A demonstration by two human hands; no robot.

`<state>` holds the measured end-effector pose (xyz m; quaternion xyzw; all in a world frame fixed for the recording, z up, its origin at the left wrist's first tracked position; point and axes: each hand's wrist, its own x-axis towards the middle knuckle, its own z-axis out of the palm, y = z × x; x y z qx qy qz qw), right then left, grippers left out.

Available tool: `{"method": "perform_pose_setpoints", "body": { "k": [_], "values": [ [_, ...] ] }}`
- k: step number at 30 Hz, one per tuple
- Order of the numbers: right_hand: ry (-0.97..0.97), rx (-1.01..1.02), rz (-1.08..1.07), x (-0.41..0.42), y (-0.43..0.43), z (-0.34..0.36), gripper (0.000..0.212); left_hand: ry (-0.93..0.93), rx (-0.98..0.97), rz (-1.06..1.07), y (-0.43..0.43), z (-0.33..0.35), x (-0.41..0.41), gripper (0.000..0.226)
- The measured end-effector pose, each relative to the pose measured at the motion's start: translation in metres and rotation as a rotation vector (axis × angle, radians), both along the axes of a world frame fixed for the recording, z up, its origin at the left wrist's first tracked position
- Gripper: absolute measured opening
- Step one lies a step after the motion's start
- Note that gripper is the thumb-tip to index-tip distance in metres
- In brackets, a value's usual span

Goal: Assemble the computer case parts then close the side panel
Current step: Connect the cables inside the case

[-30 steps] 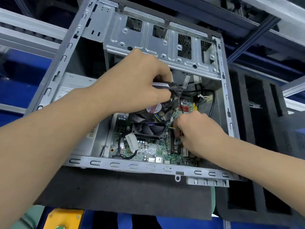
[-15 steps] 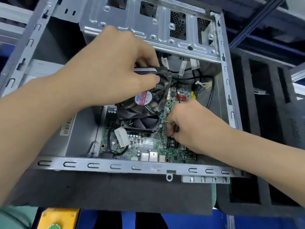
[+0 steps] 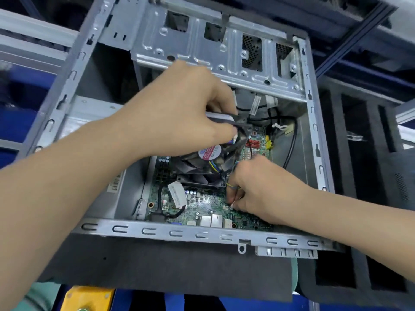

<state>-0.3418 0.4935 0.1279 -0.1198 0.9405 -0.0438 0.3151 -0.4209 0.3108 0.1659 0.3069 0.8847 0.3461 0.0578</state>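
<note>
An open grey computer case (image 3: pixel 202 234) lies on its side with the green motherboard (image 3: pixel 202 203) exposed inside. My left hand (image 3: pixel 186 113) grips the top edge of a black cooler fan (image 3: pixel 206 162) with a pink label, holding it tilted above the board. My right hand (image 3: pixel 258 189) reaches down beside the fan's lower right corner and pinches the small white plug of the fan cable (image 3: pixel 233 187) against the board. The fingertips hide the socket. No side panel is in view.
The case rests on a dark foam mat (image 3: pixel 157 270). Black foam trays with slots (image 3: pixel 359 153) stand to the right. The metal drive cage (image 3: pixel 213 52) spans the top of the case. Black cables (image 3: pixel 292 140) hang by the right wall. A yellow object (image 3: pixel 85 298) sits below.
The view shifted slightly. My left hand keeps the fan tilted in the same grip. My right hand has moved a little lower onto the board with the cable plug.
</note>
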Motion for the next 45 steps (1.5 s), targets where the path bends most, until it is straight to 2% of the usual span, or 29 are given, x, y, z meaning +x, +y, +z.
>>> {"method": "perform_pose_setpoints", "body": {
  "k": [8, 12, 20, 30, 34, 45],
  "values": [
    [0.079, 0.064, 0.105, 0.004, -0.002, -0.004, 0.016, -0.152, 0.07, -0.083, -0.003, 0.004, 0.0, 0.012],
    [0.029, 0.053, 0.215, 0.007, -0.006, -0.003, 0.018, -0.174, 0.086, -0.117, -0.007, 0.005, -0.001, 0.009],
    [-0.043, 0.214, 0.398, 0.002, -0.009, -0.007, 0.015, -0.184, 0.061, -0.167, -0.011, 0.005, 0.001, 0.011],
    [0.009, 0.103, 0.429, 0.002, -0.001, -0.013, 0.009, -0.166, 0.053, -0.162, -0.011, 0.003, -0.002, 0.011],
    [0.04, 0.12, 0.442, 0.002, 0.004, -0.021, 0.013, -0.161, 0.042, -0.169, -0.01, 0.001, -0.002, 0.012],
    [-0.03, 0.16, 0.379, 0.0, 0.001, -0.029, 0.013, -0.167, 0.031, -0.162, -0.008, -0.002, -0.004, 0.01]
  ]
}}
